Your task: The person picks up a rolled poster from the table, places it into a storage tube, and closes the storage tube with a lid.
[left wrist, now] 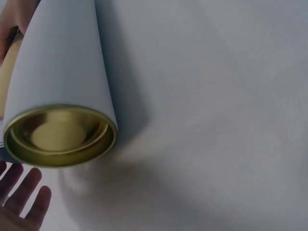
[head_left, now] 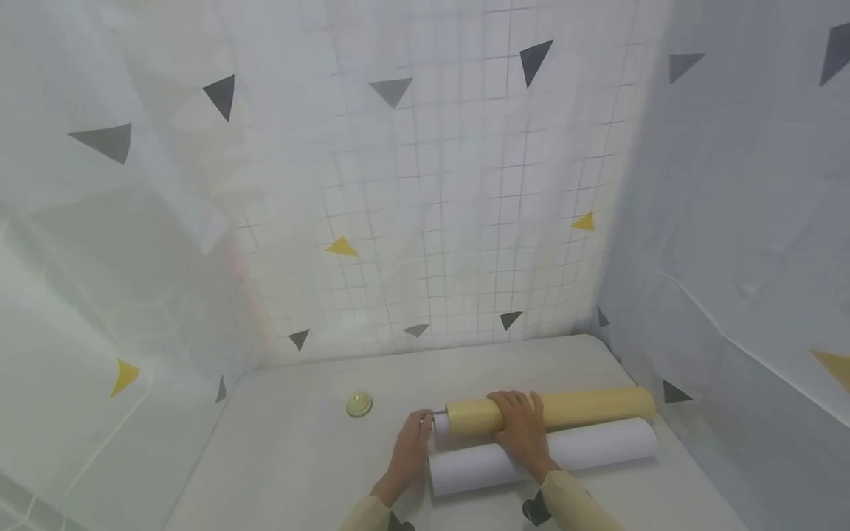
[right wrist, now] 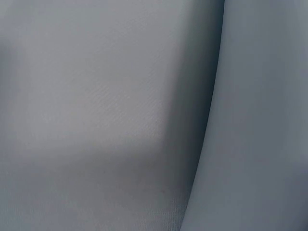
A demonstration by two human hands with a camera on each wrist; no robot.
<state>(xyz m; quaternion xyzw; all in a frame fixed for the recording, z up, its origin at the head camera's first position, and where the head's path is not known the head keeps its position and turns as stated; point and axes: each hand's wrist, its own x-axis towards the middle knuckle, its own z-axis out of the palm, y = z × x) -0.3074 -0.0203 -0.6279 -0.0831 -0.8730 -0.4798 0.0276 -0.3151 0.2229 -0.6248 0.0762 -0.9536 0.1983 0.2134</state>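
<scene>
A yellow cardboard tube (head_left: 584, 407) lies on the table, with a roll of white paper (head_left: 441, 426) sticking out of its left end. My right hand (head_left: 521, 428) grips the tube from above near its middle, fingers curled over it. At the roll's end is my left hand (head_left: 410, 448), its fingers touching that end; in the left wrist view these fingers (left wrist: 38, 204) look nearly straight and spread. In front lies a white tube (head_left: 600, 446), passing under my right wrist. Its near end carries a gold metal cap (left wrist: 60, 137). The right wrist view shows neither hand.
A round gold lid (head_left: 359, 404) lies on the white table (head_left: 292, 450), left of the tubes. White sheeting with dark and yellow triangles forms the back wall (head_left: 451, 258) and the right side wall (head_left: 730, 221). The tubes' right ends are close to the right side wall.
</scene>
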